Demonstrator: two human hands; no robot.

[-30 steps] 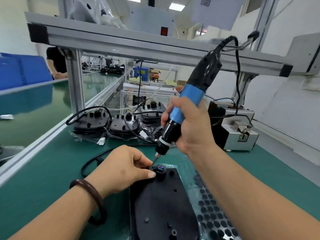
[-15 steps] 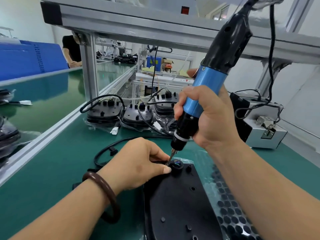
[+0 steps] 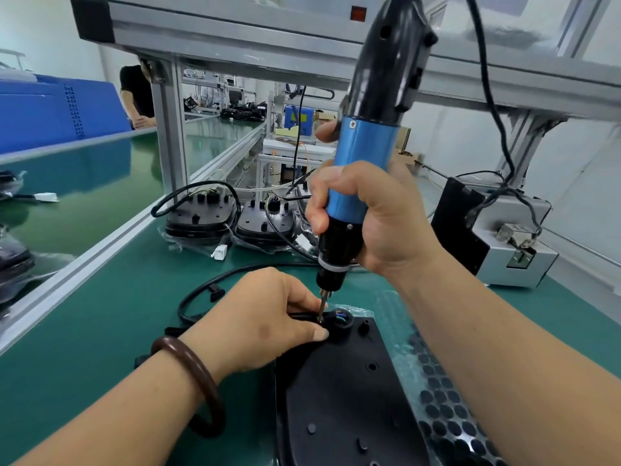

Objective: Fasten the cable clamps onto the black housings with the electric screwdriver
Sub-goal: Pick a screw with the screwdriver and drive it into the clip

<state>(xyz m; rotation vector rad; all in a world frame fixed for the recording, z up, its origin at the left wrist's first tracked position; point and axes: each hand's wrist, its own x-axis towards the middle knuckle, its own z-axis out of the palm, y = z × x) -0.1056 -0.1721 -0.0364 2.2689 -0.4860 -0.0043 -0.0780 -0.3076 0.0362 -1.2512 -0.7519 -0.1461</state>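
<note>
A black housing (image 3: 339,391) lies on bubble wrap on the green bench in front of me. At its far end is a round cable port (image 3: 341,319) with coloured wires inside. My left hand (image 3: 258,317) pinches a small black cable clamp beside that port; the clamp is mostly hidden under my fingers. My right hand (image 3: 373,216) grips the blue and black electric screwdriver (image 3: 366,153), held nearly upright. Its bit tip (image 3: 321,316) touches the clamp next to my left thumb. A black cable (image 3: 208,287) loops away from the housing to the left.
Other black housings (image 3: 201,218) with cables and white connectors sit at the back of the bench. A grey metal box (image 3: 514,250) stands at the right. An aluminium frame post (image 3: 171,136) and rail border the left. A person stands far off at the back left.
The view has drawn closer to the work. The screwdriver has tilted more upright and its bit has come down onto the clamp. My left hand keeps its pinch at the port.
</note>
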